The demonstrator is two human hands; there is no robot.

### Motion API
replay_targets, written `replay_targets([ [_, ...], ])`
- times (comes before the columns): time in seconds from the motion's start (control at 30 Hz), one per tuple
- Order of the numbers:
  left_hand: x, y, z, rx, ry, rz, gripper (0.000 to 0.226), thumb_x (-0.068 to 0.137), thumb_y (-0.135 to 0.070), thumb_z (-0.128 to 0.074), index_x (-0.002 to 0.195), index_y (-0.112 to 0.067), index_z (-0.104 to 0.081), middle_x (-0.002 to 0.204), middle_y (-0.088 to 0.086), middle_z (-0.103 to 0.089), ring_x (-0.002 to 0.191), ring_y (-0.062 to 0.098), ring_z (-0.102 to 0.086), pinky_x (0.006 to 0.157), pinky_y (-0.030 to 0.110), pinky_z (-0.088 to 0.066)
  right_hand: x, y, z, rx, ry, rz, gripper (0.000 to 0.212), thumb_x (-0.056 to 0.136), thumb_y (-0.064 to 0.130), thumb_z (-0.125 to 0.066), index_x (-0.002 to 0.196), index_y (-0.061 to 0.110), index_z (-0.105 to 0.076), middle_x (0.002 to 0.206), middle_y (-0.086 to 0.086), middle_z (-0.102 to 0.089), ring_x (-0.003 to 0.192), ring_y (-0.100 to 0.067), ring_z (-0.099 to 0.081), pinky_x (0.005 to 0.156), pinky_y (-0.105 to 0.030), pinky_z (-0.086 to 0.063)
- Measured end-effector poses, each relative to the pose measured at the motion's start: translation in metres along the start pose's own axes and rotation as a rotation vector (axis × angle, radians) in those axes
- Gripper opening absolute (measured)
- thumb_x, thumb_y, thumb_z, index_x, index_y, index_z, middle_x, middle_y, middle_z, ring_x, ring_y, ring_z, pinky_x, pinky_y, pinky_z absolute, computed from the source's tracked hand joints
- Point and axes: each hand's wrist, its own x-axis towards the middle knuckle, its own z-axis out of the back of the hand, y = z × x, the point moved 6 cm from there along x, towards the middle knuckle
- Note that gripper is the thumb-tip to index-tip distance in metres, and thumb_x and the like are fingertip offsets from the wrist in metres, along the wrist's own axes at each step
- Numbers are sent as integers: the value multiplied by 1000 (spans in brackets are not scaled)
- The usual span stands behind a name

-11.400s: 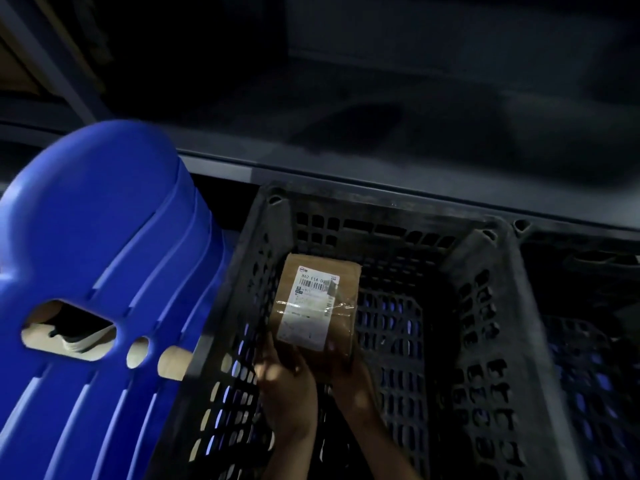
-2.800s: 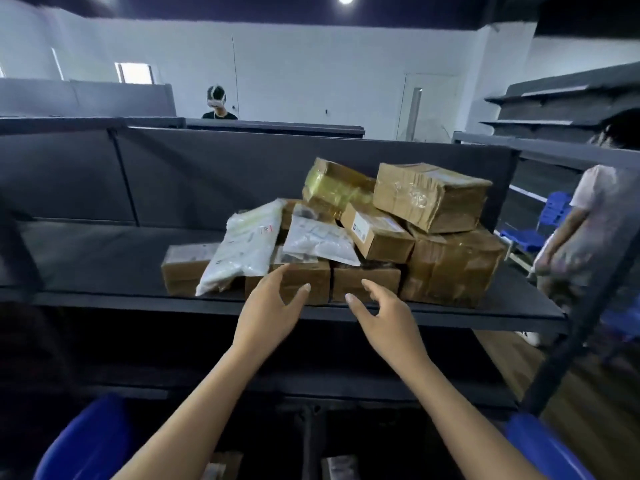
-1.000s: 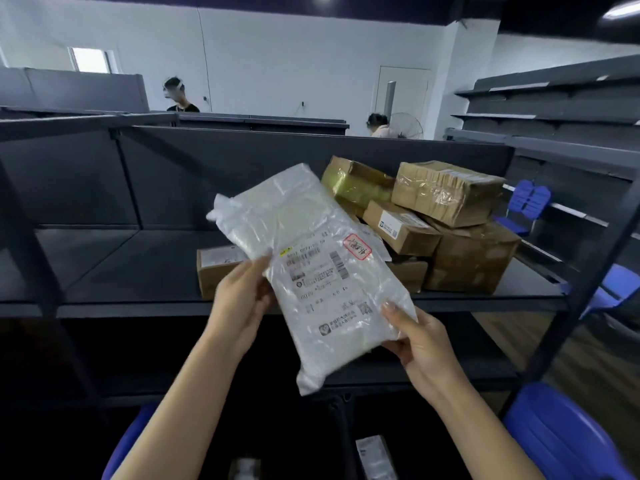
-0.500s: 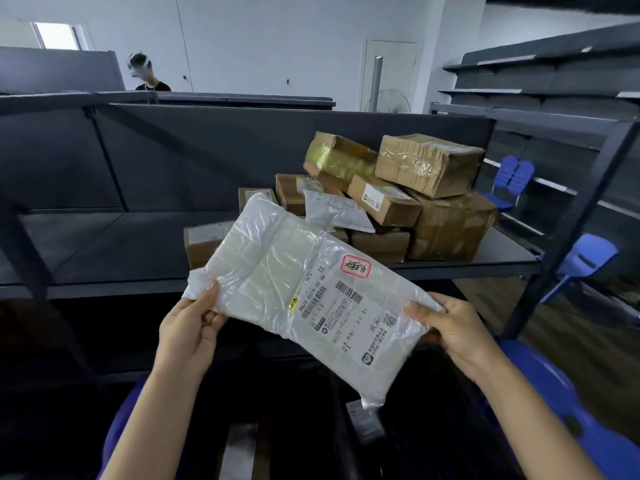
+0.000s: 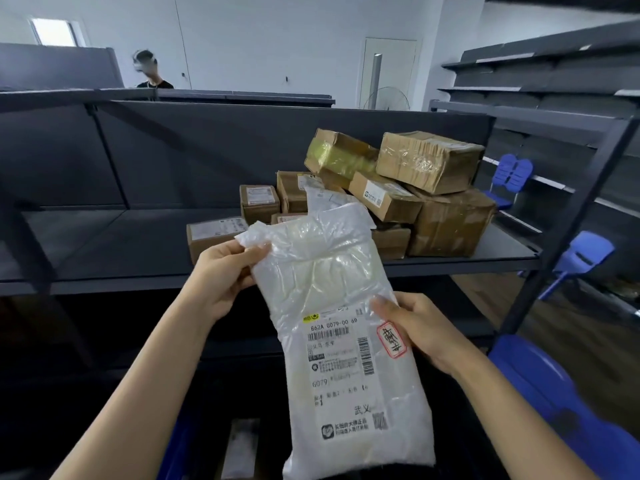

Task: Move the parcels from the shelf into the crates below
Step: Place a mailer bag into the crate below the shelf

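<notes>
I hold a white plastic mailer bag [image 5: 332,306] upright in front of the shelf, its printed label facing me. My left hand [image 5: 225,275] pinches the bag's upper left corner. My right hand [image 5: 412,327] grips its right edge beside a red stamp. Behind it, several brown cardboard parcels [image 5: 429,161] are piled on the dark grey shelf [image 5: 104,244], with a smaller white bag [image 5: 323,199] among them. Below the shelf it is dark; a parcel [image 5: 242,448] lies in a crate there, barely visible.
A blue plastic piece [image 5: 561,410] sits at lower right, and blue chairs [image 5: 578,258] stand past the shelf's right upright [image 5: 568,223]. A person [image 5: 152,71] stands behind the shelving at the back left. More grey shelving [image 5: 554,81] lines the right wall.
The white bag has turned from slanted to upright, label end down. My left hand rose to its top corner and my right hand shifted to the right edge, nearer the middle.
</notes>
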Motion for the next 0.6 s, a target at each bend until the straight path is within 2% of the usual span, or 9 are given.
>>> replay_targets([
  [0.1,1,1,1,23,-15,-12,12,77,-9,-72,88,-6,-72,80,5,-77,69,14,-73,55,21,-56,0,0,1,24,-60,17,35,66,53,-74,83,23,-76,89,-8,-76,79,-25,-74,62,-26,-57],
  [0.23,-1,4,-5,-10,-9,-65,17,82,-14,-69,96,-6,-72,88,6,-77,76,15,-73,61,22,-58,1,-5,7,50,-127,13,31,66,47,-74,80,19,-76,86,-11,-76,75,-26,-74,58,-26,-56],
  [0.3,-7,20,-17,-8,86,-13,34,77,-30,-70,103,-7,-70,96,9,-76,83,18,-73,65,24,-58,1,-6,16,78,-185,32,33,65,47,-75,80,17,-76,86,-12,-76,77,-27,-74,59,-27,-57],
  [0.37,-20,54,-34,115,258,107,49,66,-41,-73,104,-10,-70,99,10,-75,87,21,-73,69,27,-59,1,-11,27,110,-243,49,37,64,48,-75,81,16,-76,87,-12,-76,78,-29,-74,59,-28,-57],
  [0.43,-35,88,-51,217,380,189,45,65,-33,-77,103,-10,-72,103,11,-74,92,23,-72,72,29,-59,1,-17,37,117,-251,45,38,63,50,-76,80,16,-76,87,-12,-76,79,-28,-74,59,-28,-57],
  [0.5,-39,109,-61,215,340,198,36,68,-22,-76,100,-7,-72,102,14,-74,91,24,-72,70,30,-59,0,-29,46,109,-218,16,42,61,55,-77,83,19,-76,89,-9,-76,81,-27,-74,61,-26,-57],
  [0.6,-31,123,-72,175,226,173,42,66,-20,-76,103,-1,-69,97,15,-75,86,25,-73,65,29,-59,-6,-58,63,135,-93,-46,55,57,67,-77,95,27,-75,100,-5,-75,92,-23,-72,70,-26,-57],
])
